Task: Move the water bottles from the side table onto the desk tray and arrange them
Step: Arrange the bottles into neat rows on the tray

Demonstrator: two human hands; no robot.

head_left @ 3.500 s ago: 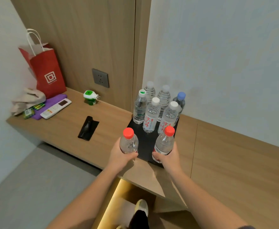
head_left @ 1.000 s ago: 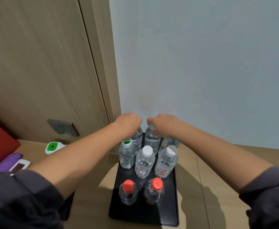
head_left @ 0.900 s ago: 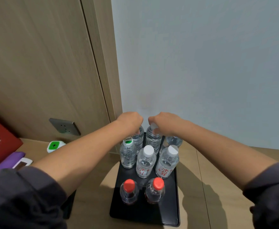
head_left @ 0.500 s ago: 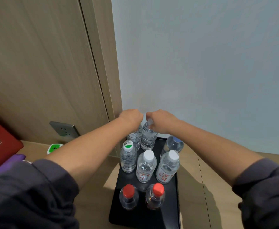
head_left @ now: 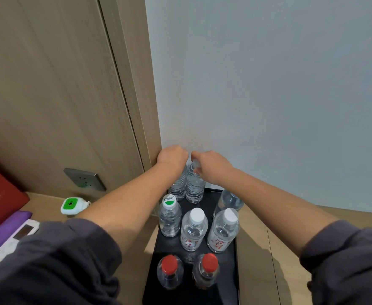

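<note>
Your left hand (head_left: pixel 173 158): fingers curled tight down over the top of the rear-left clear ribbed plastic bottle (head_left: pixel 178 187), cap fully hidden under the fist. Your right hand (head_left: pixel 211 166): fingers pinched round the white cap of the rear-right clear ribbed plastic bottle (head_left: pixel 195 188), cap edge just showing. Both bottles are upright directly below the fingers, side by side at the back of the flat black tray (head_left: pixel 230 280) on the wooden bench (head_left: pixel 254 249); can't tell if their bases rest on it. Nearer you: green-capped clear bottle (head_left: pixel 169 216), white-capped red-label bottles (head_left: pixel 194 230) (head_left: pixel 223 231), red-capped bottles (head_left: pixel 169 274) (head_left: pixel 205 272). Another clear bottle (head_left: pixel 228 201) is half hidden behind your right forearm. The tray's near edge is cut off.
</note>
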